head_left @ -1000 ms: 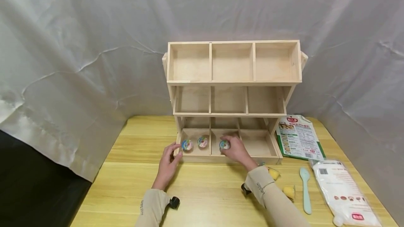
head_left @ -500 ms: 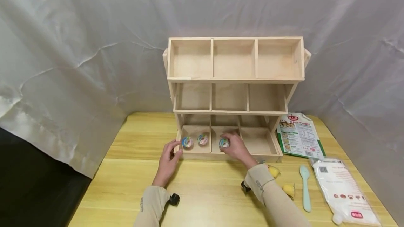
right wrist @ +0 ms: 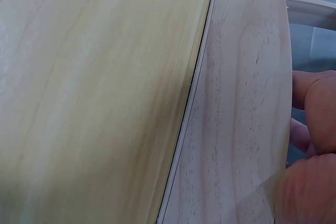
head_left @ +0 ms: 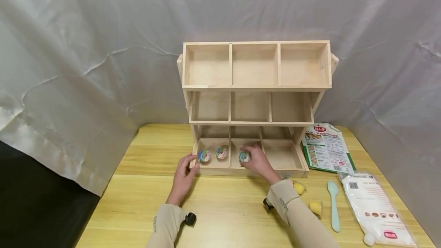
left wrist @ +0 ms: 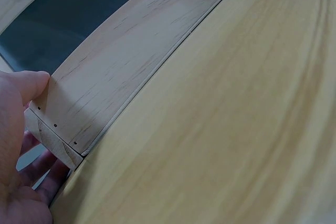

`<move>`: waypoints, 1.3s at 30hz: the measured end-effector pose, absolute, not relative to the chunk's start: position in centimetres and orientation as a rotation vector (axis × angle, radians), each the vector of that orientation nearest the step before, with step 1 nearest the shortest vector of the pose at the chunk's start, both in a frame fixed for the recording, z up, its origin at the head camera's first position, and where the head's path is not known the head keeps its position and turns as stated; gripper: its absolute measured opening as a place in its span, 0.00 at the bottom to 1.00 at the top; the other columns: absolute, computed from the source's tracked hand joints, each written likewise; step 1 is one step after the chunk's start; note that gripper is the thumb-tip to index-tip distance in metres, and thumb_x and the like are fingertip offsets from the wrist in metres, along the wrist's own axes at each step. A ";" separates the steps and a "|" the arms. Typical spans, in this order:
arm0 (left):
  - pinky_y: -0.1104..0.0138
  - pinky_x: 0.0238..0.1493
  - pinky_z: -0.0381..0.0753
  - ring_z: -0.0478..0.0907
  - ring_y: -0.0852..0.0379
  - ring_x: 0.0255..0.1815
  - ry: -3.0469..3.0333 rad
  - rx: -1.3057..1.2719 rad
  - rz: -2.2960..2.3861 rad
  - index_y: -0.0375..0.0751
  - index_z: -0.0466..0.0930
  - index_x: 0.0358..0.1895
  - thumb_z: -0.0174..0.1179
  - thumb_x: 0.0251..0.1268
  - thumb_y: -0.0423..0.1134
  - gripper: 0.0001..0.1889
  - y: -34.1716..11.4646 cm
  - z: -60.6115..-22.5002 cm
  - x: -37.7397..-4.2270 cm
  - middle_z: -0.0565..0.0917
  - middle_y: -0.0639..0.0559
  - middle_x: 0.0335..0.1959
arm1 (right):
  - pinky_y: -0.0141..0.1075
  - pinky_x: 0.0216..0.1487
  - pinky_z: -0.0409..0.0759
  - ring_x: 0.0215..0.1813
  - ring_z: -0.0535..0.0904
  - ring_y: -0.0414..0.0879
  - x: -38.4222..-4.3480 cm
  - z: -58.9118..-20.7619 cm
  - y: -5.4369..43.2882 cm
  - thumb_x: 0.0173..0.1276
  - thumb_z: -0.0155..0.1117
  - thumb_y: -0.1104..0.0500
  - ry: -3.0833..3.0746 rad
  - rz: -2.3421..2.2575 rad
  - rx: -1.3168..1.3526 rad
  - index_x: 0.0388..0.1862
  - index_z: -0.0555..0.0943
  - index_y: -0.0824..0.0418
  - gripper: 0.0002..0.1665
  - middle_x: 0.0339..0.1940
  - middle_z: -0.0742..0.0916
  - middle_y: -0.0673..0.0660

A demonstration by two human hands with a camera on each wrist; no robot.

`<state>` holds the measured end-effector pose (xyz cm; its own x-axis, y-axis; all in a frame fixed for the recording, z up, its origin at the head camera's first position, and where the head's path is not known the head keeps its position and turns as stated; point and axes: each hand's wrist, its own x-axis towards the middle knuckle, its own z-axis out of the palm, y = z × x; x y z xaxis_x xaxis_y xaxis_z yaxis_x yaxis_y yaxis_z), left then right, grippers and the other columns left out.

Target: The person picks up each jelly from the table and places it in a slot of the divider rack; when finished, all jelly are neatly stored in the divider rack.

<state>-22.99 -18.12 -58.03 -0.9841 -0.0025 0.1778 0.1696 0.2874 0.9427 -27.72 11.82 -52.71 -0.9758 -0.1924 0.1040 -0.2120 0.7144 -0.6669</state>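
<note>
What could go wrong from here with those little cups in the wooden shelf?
The small cup held by the right hand could tip if released unevenly into the bottom middle compartment.

The right sleeve lies close to a yellow item on the table; drawing the arm back might knock it.

The left hand holds the front left corner of the wooden shelf; a hard push might jostle the two cups nearby.

On table: rack, before curtain. In bottom left compartment: two cups. In bottom middle compartment, in right hand: third cup. Right of rack: packet; before packet: bag; left of bag: spoon.
</note>
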 end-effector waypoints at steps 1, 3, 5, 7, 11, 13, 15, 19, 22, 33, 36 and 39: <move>0.45 0.76 0.67 0.62 0.42 0.80 -2.398 -0.158 -1.787 0.49 0.76 0.68 0.58 0.79 0.48 0.20 -18.1 -58.1 -23.0 0.66 0.47 0.78 | 0.53 0.56 0.83 0.54 0.79 0.59 -27.7 -52.7 11.8 0.54 0.80 0.67 -2.881 1.127 0.342 0.59 0.84 0.67 0.31 0.58 0.82 0.67; 0.44 0.77 0.65 0.61 0.42 0.81 -2.391 -0.160 -1.793 0.49 0.76 0.68 0.59 0.79 0.48 0.20 -18.1 -58.2 -23.0 0.66 0.47 0.77 | 0.54 0.56 0.83 0.54 0.79 0.59 -27.7 -52.8 11.8 0.54 0.80 0.66 -2.876 1.123 0.345 0.59 0.84 0.67 0.31 0.58 0.82 0.67; 0.45 0.78 0.64 0.61 0.42 0.81 -2.388 -0.159 -1.796 0.49 0.77 0.68 0.59 0.79 0.48 0.20 -18.2 -58.3 -23.1 0.66 0.48 0.77 | 0.54 0.57 0.82 0.54 0.79 0.59 -27.6 -52.8 11.8 0.55 0.80 0.66 -2.878 1.135 0.334 0.60 0.84 0.67 0.31 0.59 0.82 0.67; 0.44 0.77 0.65 0.61 0.42 0.81 -2.389 -0.163 -1.792 0.50 0.76 0.68 0.59 0.79 0.48 0.20 -18.2 -58.4 -23.1 0.66 0.48 0.78 | 0.54 0.57 0.83 0.54 0.80 0.59 -27.6 -52.8 11.8 0.55 0.79 0.66 -2.877 1.126 0.329 0.60 0.84 0.66 0.31 0.59 0.82 0.67; 0.45 0.76 0.67 0.62 0.43 0.80 -2.393 -0.160 -1.791 0.50 0.77 0.68 0.59 0.79 0.48 0.20 -18.1 -58.3 -23.1 0.66 0.48 0.77 | 0.54 0.57 0.82 0.53 0.80 0.58 -27.5 -52.9 11.7 0.55 0.79 0.65 -2.878 1.100 0.320 0.59 0.84 0.65 0.30 0.58 0.82 0.67; 0.45 0.76 0.67 0.63 0.43 0.80 -2.395 -0.155 -1.794 0.50 0.77 0.68 0.59 0.79 0.48 0.20 -18.1 -58.2 -23.0 0.66 0.48 0.77 | 0.54 0.57 0.82 0.52 0.81 0.58 -27.4 -52.9 11.7 0.55 0.79 0.65 -2.880 1.087 0.317 0.59 0.84 0.65 0.30 0.58 0.82 0.67; 0.45 0.76 0.67 0.63 0.43 0.80 -2.397 -0.152 -1.795 0.50 0.77 0.68 0.58 0.79 0.48 0.20 -18.0 -58.1 -23.0 0.66 0.48 0.77 | 0.54 0.57 0.82 0.52 0.81 0.58 -27.4 -52.8 11.6 0.55 0.79 0.65 -2.877 1.083 0.319 0.59 0.84 0.65 0.30 0.58 0.82 0.68; 0.45 0.76 0.67 0.62 0.42 0.80 -2.399 -0.153 -1.790 0.49 0.77 0.68 0.58 0.79 0.48 0.20 -18.1 -58.1 -23.0 0.66 0.48 0.78 | 0.53 0.57 0.82 0.53 0.80 0.58 -27.5 -52.7 11.7 0.56 0.79 0.66 -2.871 1.110 0.331 0.59 0.84 0.66 0.30 0.58 0.82 0.67; 0.44 0.77 0.66 0.62 0.41 0.80 -2.394 -0.155 -1.785 0.49 0.76 0.68 0.58 0.79 0.47 0.20 -18.1 -58.1 -23.0 0.66 0.47 0.78 | 0.53 0.56 0.82 0.53 0.80 0.58 -27.5 -52.7 11.7 0.56 0.79 0.67 -2.865 1.128 0.340 0.60 0.84 0.67 0.30 0.57 0.82 0.67; 0.46 0.78 0.64 0.61 0.43 0.81 -2.387 -0.157 -1.809 0.49 0.77 0.68 0.58 0.79 0.48 0.20 -18.1 -58.2 -23.0 0.66 0.48 0.77 | 0.54 0.59 0.81 0.54 0.80 0.59 -27.5 -52.5 11.7 0.55 0.82 0.65 -2.892 1.125 0.331 0.59 0.84 0.67 0.31 0.57 0.82 0.66; 0.45 0.78 0.64 0.62 0.42 0.80 -2.389 -0.155 -1.798 0.50 0.77 0.68 0.58 0.79 0.48 0.20 -18.1 -58.3 -23.1 0.65 0.48 0.78 | 0.54 0.58 0.82 0.53 0.80 0.58 -27.5 -52.5 11.7 0.56 0.82 0.64 -2.893 1.131 0.331 0.59 0.84 0.67 0.31 0.56 0.82 0.66; 0.45 0.78 0.65 0.62 0.41 0.80 -2.386 -0.157 -1.795 0.50 0.77 0.68 0.59 0.79 0.47 0.20 -18.2 -58.4 -23.1 0.65 0.48 0.78 | 0.54 0.57 0.82 0.53 0.80 0.58 -27.4 -52.5 11.7 0.57 0.81 0.63 -2.880 1.136 0.337 0.59 0.84 0.66 0.30 0.56 0.82 0.65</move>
